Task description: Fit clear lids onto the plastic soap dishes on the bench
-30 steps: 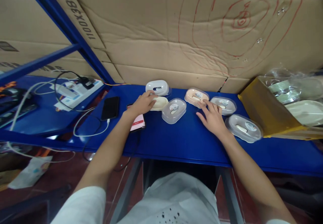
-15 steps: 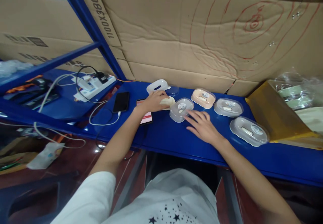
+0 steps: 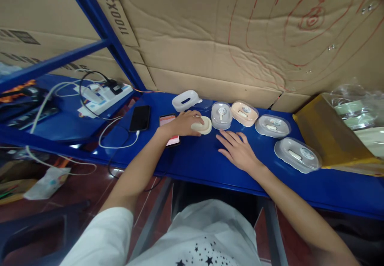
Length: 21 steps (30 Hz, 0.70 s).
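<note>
My left hand (image 3: 189,124) has its fingers curled over a cream oval soap dish part (image 3: 206,127) on the blue tabletop. Behind it, a white oval piece with a long slot (image 3: 187,100) leans beside a clear lid (image 3: 205,105). My right hand (image 3: 237,148) hovers low over the table, fingers spread, holding nothing. Just beyond its fingertips is a grey soap box with a clear lid (image 3: 222,116), turned endwise. Right of that box sit a peach soap box (image 3: 244,113) and two pale lidded ones (image 3: 272,126).
A phone with a lit screen (image 3: 172,140) lies under my left wrist. Further left are a black phone (image 3: 140,118) on a charging cable and a power strip (image 3: 105,100). An open carton with bagged parts (image 3: 333,134) stands at the right. Cardboard (image 3: 210,38) backs the table.
The grey soap box has been turned and shifted back, next to the peach one. My right hand has come away from it. My left hand has drawn the cream part slightly nearer.
</note>
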Tool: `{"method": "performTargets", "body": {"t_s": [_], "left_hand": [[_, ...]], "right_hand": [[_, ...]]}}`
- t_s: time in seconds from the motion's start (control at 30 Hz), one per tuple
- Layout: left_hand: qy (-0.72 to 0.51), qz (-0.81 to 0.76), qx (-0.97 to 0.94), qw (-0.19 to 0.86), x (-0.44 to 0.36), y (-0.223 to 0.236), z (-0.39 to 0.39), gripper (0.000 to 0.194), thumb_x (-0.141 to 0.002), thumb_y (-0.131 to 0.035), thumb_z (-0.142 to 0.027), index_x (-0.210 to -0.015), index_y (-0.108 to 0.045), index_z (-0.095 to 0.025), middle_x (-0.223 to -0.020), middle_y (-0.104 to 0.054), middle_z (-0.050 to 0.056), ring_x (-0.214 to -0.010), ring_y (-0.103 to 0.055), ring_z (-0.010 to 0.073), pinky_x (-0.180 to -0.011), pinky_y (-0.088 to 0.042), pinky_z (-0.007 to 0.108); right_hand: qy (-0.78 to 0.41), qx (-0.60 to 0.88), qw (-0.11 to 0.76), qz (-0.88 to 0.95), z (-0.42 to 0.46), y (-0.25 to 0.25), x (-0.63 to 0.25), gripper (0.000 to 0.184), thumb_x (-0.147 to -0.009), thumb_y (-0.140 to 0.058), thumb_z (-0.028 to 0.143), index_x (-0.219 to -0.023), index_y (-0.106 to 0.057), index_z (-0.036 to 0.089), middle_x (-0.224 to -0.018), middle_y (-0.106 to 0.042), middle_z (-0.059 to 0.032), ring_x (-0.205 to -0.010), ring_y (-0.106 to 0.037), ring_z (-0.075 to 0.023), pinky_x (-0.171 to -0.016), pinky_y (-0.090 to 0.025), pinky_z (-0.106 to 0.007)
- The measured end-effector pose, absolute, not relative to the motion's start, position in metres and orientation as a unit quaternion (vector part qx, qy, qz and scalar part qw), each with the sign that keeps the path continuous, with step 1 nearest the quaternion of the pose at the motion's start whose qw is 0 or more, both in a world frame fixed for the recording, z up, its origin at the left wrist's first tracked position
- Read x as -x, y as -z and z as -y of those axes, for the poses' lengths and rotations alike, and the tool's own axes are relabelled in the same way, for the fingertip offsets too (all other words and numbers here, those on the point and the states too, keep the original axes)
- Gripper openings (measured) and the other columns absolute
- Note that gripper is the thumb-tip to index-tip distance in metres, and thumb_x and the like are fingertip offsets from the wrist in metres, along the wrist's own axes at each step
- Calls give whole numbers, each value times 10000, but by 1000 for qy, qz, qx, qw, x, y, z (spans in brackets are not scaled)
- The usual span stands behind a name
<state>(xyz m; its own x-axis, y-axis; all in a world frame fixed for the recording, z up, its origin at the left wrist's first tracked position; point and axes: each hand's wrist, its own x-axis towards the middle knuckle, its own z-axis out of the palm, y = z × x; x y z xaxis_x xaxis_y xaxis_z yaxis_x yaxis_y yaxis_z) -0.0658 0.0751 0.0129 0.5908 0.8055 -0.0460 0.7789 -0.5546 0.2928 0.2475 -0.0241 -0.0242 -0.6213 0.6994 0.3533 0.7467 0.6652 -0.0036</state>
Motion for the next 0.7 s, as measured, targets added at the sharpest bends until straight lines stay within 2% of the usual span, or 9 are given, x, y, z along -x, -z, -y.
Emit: {"method": "performTargets", "body": {"t_s": [0.07, 0.13, 0.2, 0.27, 0.37, 0.47, 0.57, 0.63, 0.7], "left_hand": [[-52, -409, -893, 183, 58, -15, -68, 507, -904, -812, -581, -1342, -770, -329, -1583, -603, 70, -1486, -561, 365, -1270, -390, 545], [-88, -361, -903, 213, 53, -17, -67, 497, -985, -720, -605, -1401, -735, -333, -1575, -619, 73, -1471, -580, 328, -1264, -414, 503], [-157, -369, -898, 179, 54, -16, -70, 501, -1082, -580, -560, -1510, -656, -311, -1627, -583, 98, -1524, -532, 313, -1289, -392, 489], [-206, -463, -857, 92, 61, -13, -78, 550, -1117, -510, -493, -1618, -546, -271, -1707, -496, 142, -1605, -427, 353, -1320, -328, 549], [-162, -614, -772, 20, 75, -6, -92, 684, -1078, -591, -456, -1699, -420, -228, -1714, -464, 218, -1601, -382, 460, -1284, -284, 684], [-113, -648, -753, 21, 84, -3, -99, 599, -1047, -640, -419, -1614, -536, -258, -1600, -581, 205, -1515, -466, 479, -1246, -294, 724], [-124, -606, -785, 37, 81, -10, -95, 472, -1010, -668, -372, -1470, -660, -266, -1546, -641, 159, -1467, -520, 450, -1236, -338, 687], [-136, -530, -833, 89, 74, -19, -85, 478, -971, -720, -409, -1425, -682, -263, -1503, -682, 123, -1407, -580, 406, -1217, -406, 606], [-130, -424, -882, 159, 62, -26, -70, 521, -949, -755, -493, -1422, -685, -286, -1437, -728, 78, -1333, -640, 351, -1180, -462, 503]], "right_hand": [[58, 424, 169, 888, 23, 25, -248, 546, -1183, -438, 430, -1671, -513, 196, -1684, -584, -169, -1525, -554, -369, -1241, -381, -620], [40, 443, 182, 877, 21, 26, -251, 579, -1178, -450, 447, -1698, -471, 195, -1688, -575, -185, -1539, -545, -375, -1237, -389, -633], [13, 414, 182, 892, 22, 26, -253, 589, -1169, -484, 475, -1700, -471, 222, -1720, -542, -168, -1566, -524, -359, -1241, -407, -604], [-18, 357, 173, 918, 25, 26, -253, 554, -1165, -510, 479, -1668, -520, 246, -1722, -547, -139, -1586, -512, -331, -1256, -412, -568], [-54, 315, 169, 933, 28, 26, -250, 468, -1166, -530, 442, -1596, -611, 276, -1656, -627, -115, -1535, -577, -305, -1249, -432, -544], [-84, 330, 177, 923, 26, 24, -253, 438, -1159, -544, 433, -1566, -645, 306, -1603, -676, -107, -1445, -652, -308, -1193, -485, -538], [-98, 368, 210, 901, 21, 20, -262, 502, -1156, -534, 469, -1625, -580, 296, -1554, -708, -119, -1414, -673, -320, -1179, -511, -543], [-85, 402, 250, 877, 18, 17, -271, 633, -1139, -555, 524, -1709, -461, 267, -1624, -642, -152, -1487, -617, -348, -1213, -498, -572], [-65, 426, 279, 858, 17, 14, -278, 788, -1104, -605, 585, -1771, -339, 259, -1742, -504, -175, -1595, -503, -378, -1255, -470, -605]]}}
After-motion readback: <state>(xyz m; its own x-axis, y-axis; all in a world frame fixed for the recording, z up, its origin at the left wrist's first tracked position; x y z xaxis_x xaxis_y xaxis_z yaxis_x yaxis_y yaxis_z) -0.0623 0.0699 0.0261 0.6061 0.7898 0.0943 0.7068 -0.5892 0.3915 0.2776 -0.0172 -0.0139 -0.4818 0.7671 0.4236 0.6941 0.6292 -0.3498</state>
